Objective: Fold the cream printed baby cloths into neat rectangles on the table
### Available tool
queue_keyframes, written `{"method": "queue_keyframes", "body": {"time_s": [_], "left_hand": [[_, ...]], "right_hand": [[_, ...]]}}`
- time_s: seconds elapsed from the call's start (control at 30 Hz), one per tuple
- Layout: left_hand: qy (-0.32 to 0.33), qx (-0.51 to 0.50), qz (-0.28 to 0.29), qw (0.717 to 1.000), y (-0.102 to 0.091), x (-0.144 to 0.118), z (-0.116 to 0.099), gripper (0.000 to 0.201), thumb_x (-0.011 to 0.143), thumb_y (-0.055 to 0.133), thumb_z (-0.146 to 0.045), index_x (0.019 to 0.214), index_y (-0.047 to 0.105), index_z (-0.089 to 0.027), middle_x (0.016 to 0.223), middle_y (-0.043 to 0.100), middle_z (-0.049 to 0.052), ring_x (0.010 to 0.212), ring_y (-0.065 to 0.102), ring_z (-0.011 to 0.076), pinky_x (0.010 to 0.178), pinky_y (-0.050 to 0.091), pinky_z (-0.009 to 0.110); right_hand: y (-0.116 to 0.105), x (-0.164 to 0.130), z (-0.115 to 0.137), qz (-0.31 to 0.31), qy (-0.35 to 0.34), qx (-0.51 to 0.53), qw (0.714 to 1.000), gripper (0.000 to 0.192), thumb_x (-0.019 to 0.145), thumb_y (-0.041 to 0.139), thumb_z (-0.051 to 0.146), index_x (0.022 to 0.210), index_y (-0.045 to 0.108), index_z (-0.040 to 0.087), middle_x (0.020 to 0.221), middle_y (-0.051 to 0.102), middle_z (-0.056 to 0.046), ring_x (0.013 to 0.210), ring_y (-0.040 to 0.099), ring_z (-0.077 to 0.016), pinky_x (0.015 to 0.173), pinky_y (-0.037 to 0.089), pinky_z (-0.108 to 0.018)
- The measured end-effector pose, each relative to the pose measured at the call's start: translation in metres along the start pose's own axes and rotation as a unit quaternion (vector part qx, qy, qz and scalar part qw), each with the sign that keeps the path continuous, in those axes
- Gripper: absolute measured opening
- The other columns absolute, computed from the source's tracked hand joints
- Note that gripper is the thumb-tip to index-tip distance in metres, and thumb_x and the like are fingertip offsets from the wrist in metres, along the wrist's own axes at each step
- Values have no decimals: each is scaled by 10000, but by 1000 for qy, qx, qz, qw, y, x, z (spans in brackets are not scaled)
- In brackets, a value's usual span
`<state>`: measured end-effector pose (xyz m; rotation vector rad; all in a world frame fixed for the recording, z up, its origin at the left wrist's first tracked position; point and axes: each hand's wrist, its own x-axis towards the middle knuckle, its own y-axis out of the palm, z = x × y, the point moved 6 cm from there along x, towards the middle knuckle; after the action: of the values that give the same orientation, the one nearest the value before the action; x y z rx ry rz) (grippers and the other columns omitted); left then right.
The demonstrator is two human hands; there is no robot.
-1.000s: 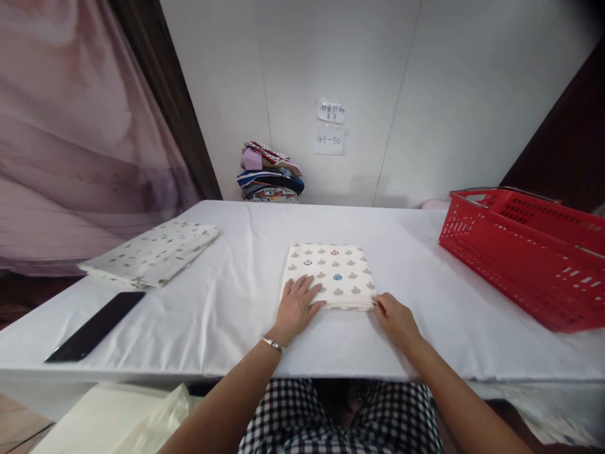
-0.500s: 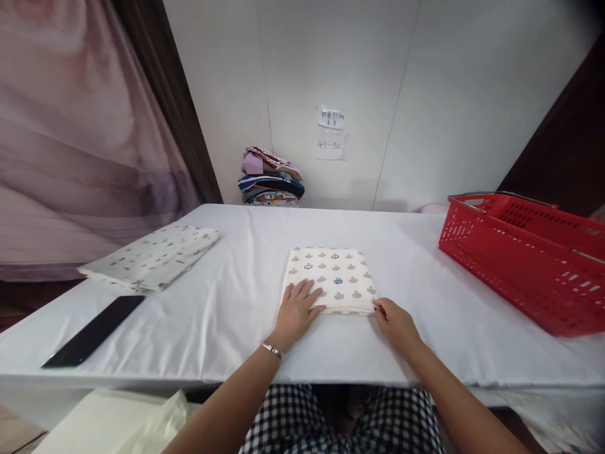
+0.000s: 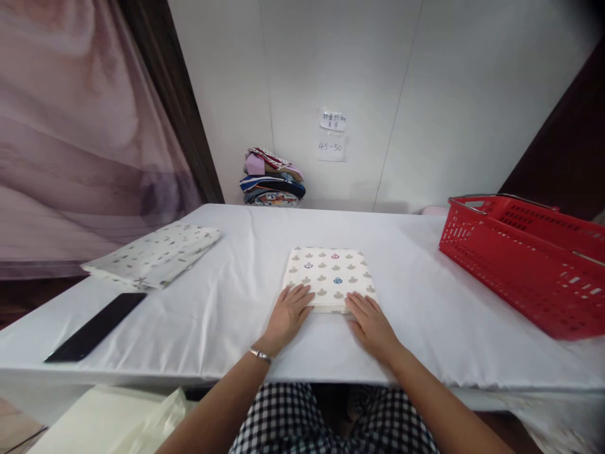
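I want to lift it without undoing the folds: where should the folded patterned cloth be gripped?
Probably by its near edge, from the person's side: the folded patterned cloth lies flat and square, and the left hand and right hand already rest flat at that edge's two corners.

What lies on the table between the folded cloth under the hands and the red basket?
Nothing: in the head view, only bare white tablecloth runs between the folded cloth and the red basket.
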<state>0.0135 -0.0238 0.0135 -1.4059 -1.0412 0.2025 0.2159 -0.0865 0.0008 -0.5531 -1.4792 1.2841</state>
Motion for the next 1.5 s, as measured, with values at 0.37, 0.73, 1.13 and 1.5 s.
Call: {"method": "queue_keyframes", "body": {"time_s": [0.37,0.73,1.13,1.5], "left_hand": [[-28,-28,-69,997,-28,-24,27,250,900,446,-191,1067,629,-219,1078,642,67,1018,580,199,869,526,362],[-120,-121,-75,983,-28,-28,39,198,764,471,-106,881,580,-222,903,616,27,878,575,181,742,525,315],[-166,-145,-45,974,-35,-26,41,79,810,554,-272,867,588,-229,907,605,8,821,607,159,724,530,306],[1,30,8,1000,6,18,-6,462,928,429,-436,1337,470,-225,1413,464,93,1332,381,273,1090,302,541]], "right_hand": [[-1,-3,-2,-21,-6,7,1000,521,890,399,159,1410,392,187,1421,449,-87,1337,374,-234,1101,315,-485],[-5,-9,-4,-21,-9,15,1000,545,864,363,98,1397,413,198,1405,470,-78,1325,397,-224,1085,346,-486],[-1,-10,-4,-23,-9,14,1000,557,872,347,92,1418,384,197,1420,450,-75,1341,372,-223,1089,347,-479],[-4,-12,-4,-37,-23,12,999,592,839,362,58,1415,396,193,1412,457,-76,1333,388,-221,1075,381,-465]]}}
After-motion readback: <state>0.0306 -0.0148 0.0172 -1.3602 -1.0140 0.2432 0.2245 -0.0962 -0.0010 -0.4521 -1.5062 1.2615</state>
